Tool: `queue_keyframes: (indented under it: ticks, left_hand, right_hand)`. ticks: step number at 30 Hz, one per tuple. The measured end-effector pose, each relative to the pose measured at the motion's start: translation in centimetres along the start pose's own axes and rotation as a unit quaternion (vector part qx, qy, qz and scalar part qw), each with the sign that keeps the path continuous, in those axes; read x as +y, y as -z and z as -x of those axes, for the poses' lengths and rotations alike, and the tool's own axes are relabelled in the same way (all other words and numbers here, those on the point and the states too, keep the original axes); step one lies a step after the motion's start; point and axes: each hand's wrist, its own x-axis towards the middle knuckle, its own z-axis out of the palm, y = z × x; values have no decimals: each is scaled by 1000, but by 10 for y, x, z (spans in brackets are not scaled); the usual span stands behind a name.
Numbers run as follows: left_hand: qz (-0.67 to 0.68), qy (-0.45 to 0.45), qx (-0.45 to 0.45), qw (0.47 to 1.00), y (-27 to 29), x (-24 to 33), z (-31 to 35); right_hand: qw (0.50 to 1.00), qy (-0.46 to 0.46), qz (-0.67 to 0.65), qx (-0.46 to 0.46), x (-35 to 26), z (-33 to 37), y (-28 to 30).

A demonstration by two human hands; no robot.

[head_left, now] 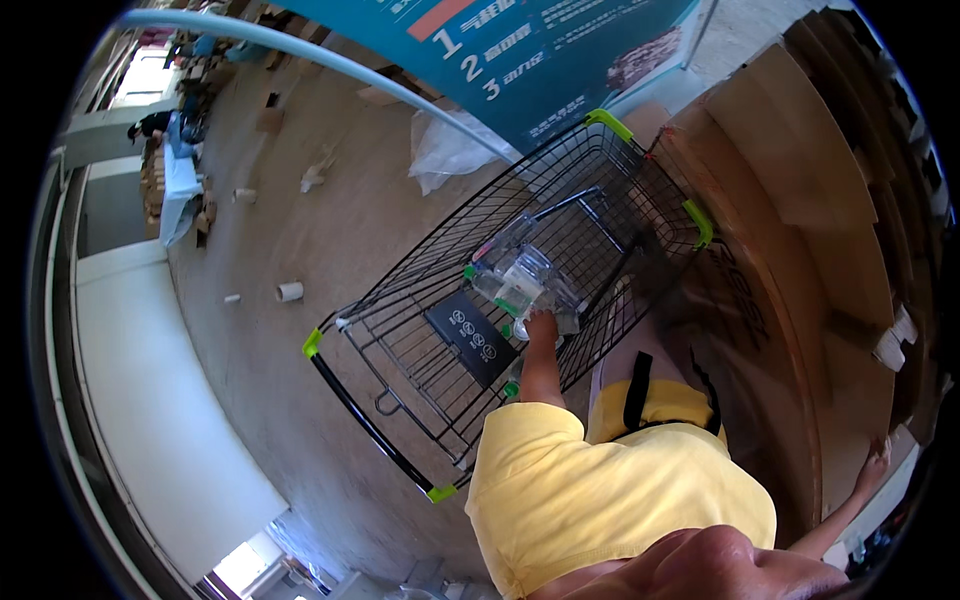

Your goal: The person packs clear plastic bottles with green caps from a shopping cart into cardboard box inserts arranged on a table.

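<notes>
Down inside a black wire shopping cart (400, 275) with green corner caps, my left hand (541, 325) is closed on a clear plastic bottle in a small heap. The fingertips are partly hidden among the bottles. Several clear plastic bottles (515, 285), some with green caps, lie on the cart's bottom beside the hand. Far to the right, my right hand (875, 466) is at the edge of a large cardboard sheet or box (850, 400). Its fingers seem bent over that edge, though they are small in the picture.
A dark panel (470, 338) hangs in the cart near its black handle (370, 430). Beyond stands a blue-green printed banner (540, 60) behind a pale blue rail (300, 45). Stacked cardboard (780, 150) fills the right side. A white roll (289, 291) and clear plastic sheeting (450, 150) lie on the floor.
</notes>
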Motion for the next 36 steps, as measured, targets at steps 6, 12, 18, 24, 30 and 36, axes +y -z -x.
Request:
queue_keyframes:
  ticks: [6,12,18,24,30,36]
  left_hand:
    - [-42,-4,45,998,-35,-19,-16]
    - [-104,-65,115,986,-24,-14,-24]
    - [26,-89,-81,992,0,-41,-27]
    - [-87,-44,-91,991,2,-6,-28]
    - [-135,-101,-67,983,-7,-3,-28]
    - [16,-130,-109,985,23,-46,-24]
  right_hand:
    - [998,-1,55,7,24,-2,1]
    - [999,-18,27,40,0,-3,-4]
    - [995,-8,11,101,17,-1,-36]
    - [983,43,75,160,37,25,-56]
    - [985,31,41,167,23,16,-46]
    - [990,-26,-29,135,-55,13,-20]
